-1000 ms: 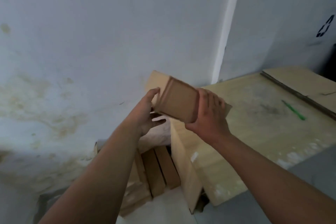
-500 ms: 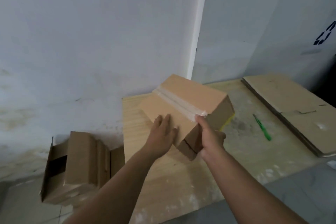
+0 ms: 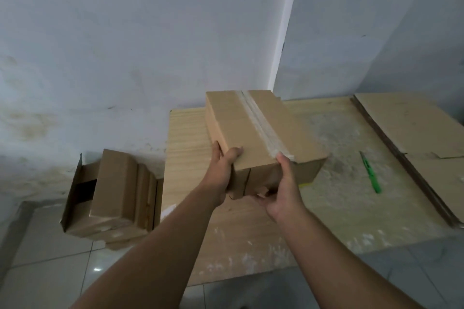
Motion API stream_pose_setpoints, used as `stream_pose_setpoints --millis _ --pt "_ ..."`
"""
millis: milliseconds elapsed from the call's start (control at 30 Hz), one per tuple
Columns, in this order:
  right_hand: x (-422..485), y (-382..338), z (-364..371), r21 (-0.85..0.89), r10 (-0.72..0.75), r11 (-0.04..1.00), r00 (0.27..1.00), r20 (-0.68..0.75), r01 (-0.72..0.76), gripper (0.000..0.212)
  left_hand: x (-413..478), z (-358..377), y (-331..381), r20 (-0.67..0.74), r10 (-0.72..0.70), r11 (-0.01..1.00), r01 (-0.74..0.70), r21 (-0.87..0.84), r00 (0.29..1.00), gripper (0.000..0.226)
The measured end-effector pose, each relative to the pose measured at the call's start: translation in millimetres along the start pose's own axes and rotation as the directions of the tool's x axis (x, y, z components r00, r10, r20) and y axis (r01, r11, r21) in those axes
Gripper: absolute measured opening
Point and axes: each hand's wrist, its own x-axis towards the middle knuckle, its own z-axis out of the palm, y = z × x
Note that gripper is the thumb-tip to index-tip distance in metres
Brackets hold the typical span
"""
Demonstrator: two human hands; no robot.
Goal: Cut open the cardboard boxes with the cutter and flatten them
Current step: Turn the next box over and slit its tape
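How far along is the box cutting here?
Done: flattened cardboard sheets lie on the wooden board. In hand: the left hand and right hand grip a still-taped cardboard box; the green cutter lies untouched. Left: cutting it, plus the boxes piled on the floor.

taped box (image 3: 251, 133): 1 | green cutter (image 3: 370, 173): 1 | floor box pile (image 3: 113, 193): 1 | flattened cardboard stack (image 3: 414, 138): 1
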Motion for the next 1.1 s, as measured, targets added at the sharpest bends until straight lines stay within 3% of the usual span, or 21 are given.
stream_pose_setpoints --millis 200,333,433,600,700,767,900,967,1033,1100 --pt "15.0 -5.4 -20.3 -0.064 -0.002 0.998 0.998 -0.059 -0.002 0.053 4.8 -8.9 -8.5 -0.019 -0.057 0.998 0.057 0.024 0.998 0.074" --pt "30.8 -27.0 -34.3 -0.051 -0.018 0.999 0.995 -0.1 0.013 0.056 6.7 -27.3 -14.1 0.02 -0.066 0.997 0.065 0.039 0.998 0.05" --pt "43.9 -41.6 -43.8 -0.092 -0.063 0.995 0.985 -0.162 0.049 0.069 13.1 -44.9 -19.3 0.043 -0.074 0.996 0.071 0.06 0.996 0.045" --pt "58.5 -50.9 -50.2 -0.366 -0.135 0.926 0.987 -0.091 0.093 0.03 31.5 -56.9 -26.2 0.059 -0.028 0.992 0.021 0.123 0.998 0.058" --pt "66.4 -56.3 -51.0 -0.465 -0.219 0.871 0.972 -0.083 0.157 0.022 42.5 -56.5 -31.1 0.084 0.067 0.962 -0.087 0.26 0.994 0.072" --pt "71.8 -59.4 -50.7 -0.548 -0.3 0.813 0.948 -0.103 0.197 0.024 50.8 -51.4 -34.0 0.075 0.145 0.898 -0.163 0.409 0.987 0.083" --pt "79.1 -62.6 -53.4 -0.717 -0.45 0.644 0.89 -0.072 0.267 0.03 68.5 -28.4 -36.5 0.051 0.146 0.665 -0.136 0.734 0.988 0.135" --pt "84.5 -66.5 -55.1 -0.873 -0.535 0.398 0.844 0.028 0.281 0.027 71.3 -16.9 -33.8 0.1 0.232 0.464 -0.2 0.863 0.968 0.138" --pt "92.1 -68.0 -54.6 -0.95 -0.583 0.147 0.8 0.14 0.274 0.042 76.5 -9.2 -29.1 0.169 0.265 0.246 -0.236 0.94 0.949 0.13" --pt "104.3 -63.0 -56.5 -0.966 -0.588 -0.035 0.776 0.227 0.257 0.054 80.0 -3.5 -25.8 0.247 0.258 0.087 -0.277 0.957 0.934 0.118"
